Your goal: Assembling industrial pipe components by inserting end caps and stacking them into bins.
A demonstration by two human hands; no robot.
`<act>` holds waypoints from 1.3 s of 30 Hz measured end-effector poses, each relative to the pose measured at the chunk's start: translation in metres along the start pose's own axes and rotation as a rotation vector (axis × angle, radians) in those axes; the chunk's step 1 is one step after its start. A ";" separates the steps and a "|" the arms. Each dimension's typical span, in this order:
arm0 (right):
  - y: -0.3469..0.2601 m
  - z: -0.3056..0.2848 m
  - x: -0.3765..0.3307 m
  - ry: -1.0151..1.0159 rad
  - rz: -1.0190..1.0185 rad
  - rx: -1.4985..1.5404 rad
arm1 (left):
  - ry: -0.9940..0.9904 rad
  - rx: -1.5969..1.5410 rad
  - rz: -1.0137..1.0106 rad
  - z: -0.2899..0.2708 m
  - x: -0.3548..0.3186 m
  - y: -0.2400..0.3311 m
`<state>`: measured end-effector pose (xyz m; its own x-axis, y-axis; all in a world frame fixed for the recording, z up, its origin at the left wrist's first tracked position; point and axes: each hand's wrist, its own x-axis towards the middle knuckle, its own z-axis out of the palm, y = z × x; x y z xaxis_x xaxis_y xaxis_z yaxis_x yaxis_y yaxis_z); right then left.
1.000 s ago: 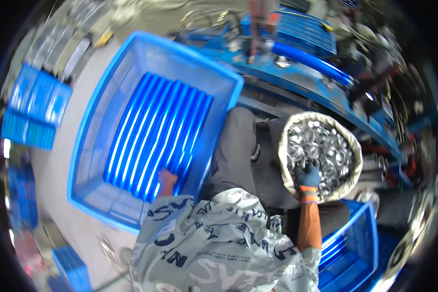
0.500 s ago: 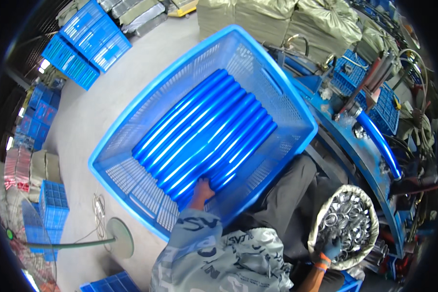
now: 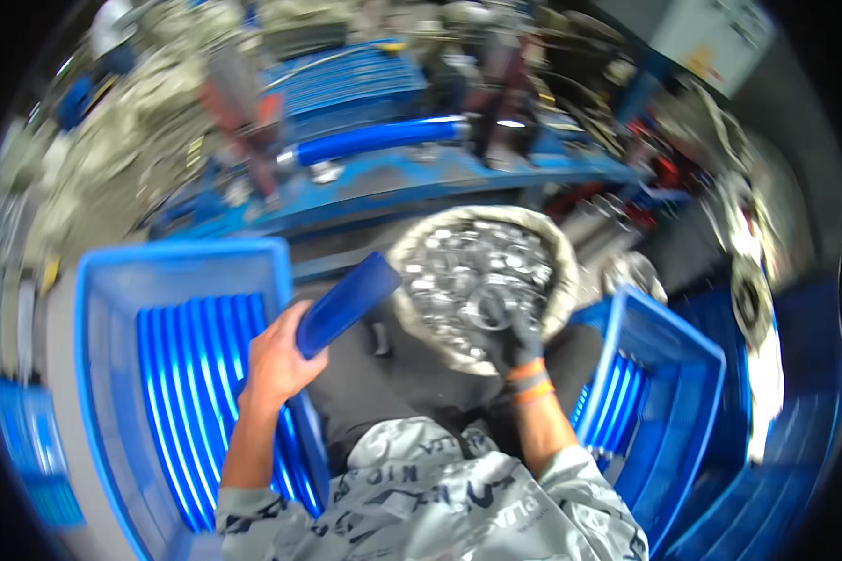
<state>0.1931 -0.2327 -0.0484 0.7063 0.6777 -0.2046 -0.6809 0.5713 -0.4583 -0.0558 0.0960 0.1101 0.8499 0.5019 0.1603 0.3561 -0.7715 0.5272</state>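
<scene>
My left hand (image 3: pixel 276 360), bare, is closed round a glossy blue tube (image 3: pixel 351 304), which slants up and to the right above my lap. Below that hand, a large blue crate (image 3: pixel 189 251) holds a row of similar blue tubes (image 3: pixel 192 393). My right hand (image 3: pixel 516 344) wears a dark glove with an orange band at the wrist. It reaches over a pale cloth sack (image 3: pixel 564 266) filled with shiny metal rings. A larger-looking metal ring (image 3: pixel 473 307) sits at its fingertips, apparently pinched; motion blur softens the detail.
Ahead runs a blue metal workbench (image 3: pixel 384 182) with a blue tube (image 3: pixel 374 140) clamped lengthwise between fixtures. At my right stands a second blue crate (image 3: pixel 678 327) with several blue tubes having metal ends. A blue slatted crate (image 3: pixel 346 84) sits behind the bench.
The view has swung right, from the large crate toward the sack and bench. My left hand has lifted a tube out of the crate. My right hand remains at the rings.
</scene>
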 end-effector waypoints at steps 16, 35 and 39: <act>-0.068 0.024 -0.028 -0.157 -0.167 -0.797 | -0.222 0.119 0.373 0.025 0.042 0.105; -0.062 0.020 -0.029 -0.144 -0.094 -0.647 | -0.310 0.105 0.384 0.046 0.048 0.090; -0.063 0.025 -0.026 -0.138 -0.096 -0.717 | -0.298 0.138 0.406 0.050 0.049 0.092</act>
<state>0.2132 -0.2746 0.0073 0.6939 0.7186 -0.0461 -0.2896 0.2199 -0.9316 0.0384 0.0303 0.1244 0.9966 0.0346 0.0741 0.0062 -0.9354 0.3536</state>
